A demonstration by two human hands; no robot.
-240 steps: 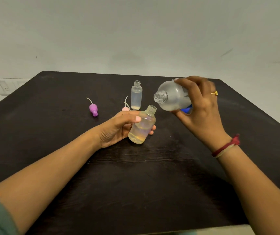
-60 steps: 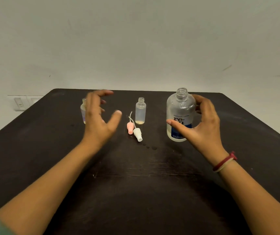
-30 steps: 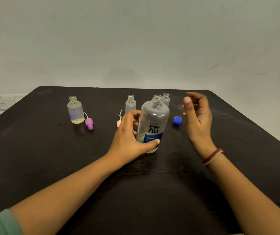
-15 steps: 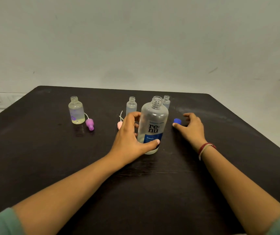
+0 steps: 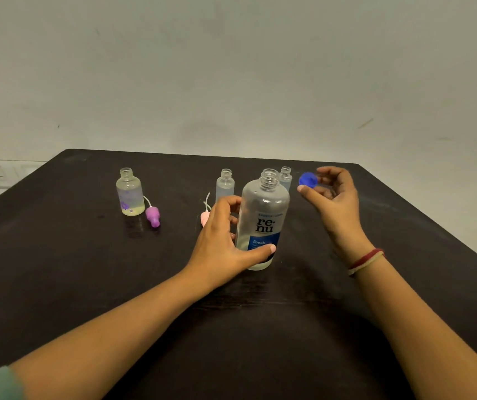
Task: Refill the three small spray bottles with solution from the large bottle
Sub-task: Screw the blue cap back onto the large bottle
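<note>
Cap [image 5: 308, 179] newly aloft, pinched in right grip [image 5: 334, 197]; upright large bottle [image 5: 263, 215] in left grip [image 5: 220, 243]

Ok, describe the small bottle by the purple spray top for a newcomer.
On the dark table, look well left of the large bottle. The small bottle there is wider than the two slim clear ones, with purple print and yellowish liquid.

large bottle [image 5: 263, 223] centre of table [image 5: 58, 269] | two small bottles [image 5: 225, 184] behind | third bottle [image 5: 129, 193] far left

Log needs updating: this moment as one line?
left hand grips large bottle, upright, uncapped | right hand pinches blue cap above table
</note>
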